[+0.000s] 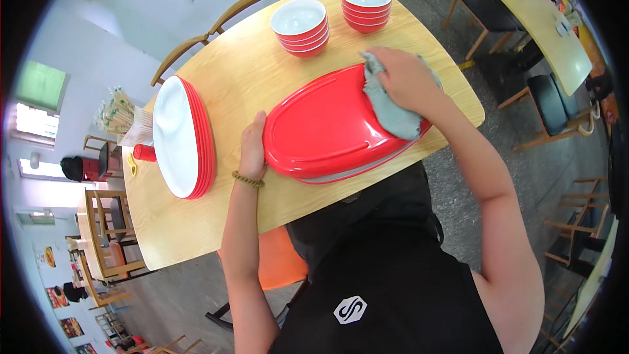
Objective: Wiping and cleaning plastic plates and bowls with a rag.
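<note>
A glossy red oval dish [319, 118] lies upside down on the wooden table [236, 88], with a grey rim below its near side. My left hand [254, 147], a beaded bracelet at its wrist, holds the dish's left end. On the right end, my right hand [405, 76] presses a grey-green cloth [395, 113] flat against the red surface. Part of that end is hidden under cloth and hand. To the left stands a stack of white oval plates [172, 142] with red outsides. Two stacks of red bowls with white insides, one nearer [304, 34] and one farther [366, 10], stand beyond the dish.
Wrapped chopsticks [118, 113] fill a clear holder [139, 130] at the table's left end. Nearby are a small red cylinder [144, 152] and a yellow item [131, 164]. Wooden chairs [250, 2] line the far side. An orange seat [280, 258] is close below the near edge.
</note>
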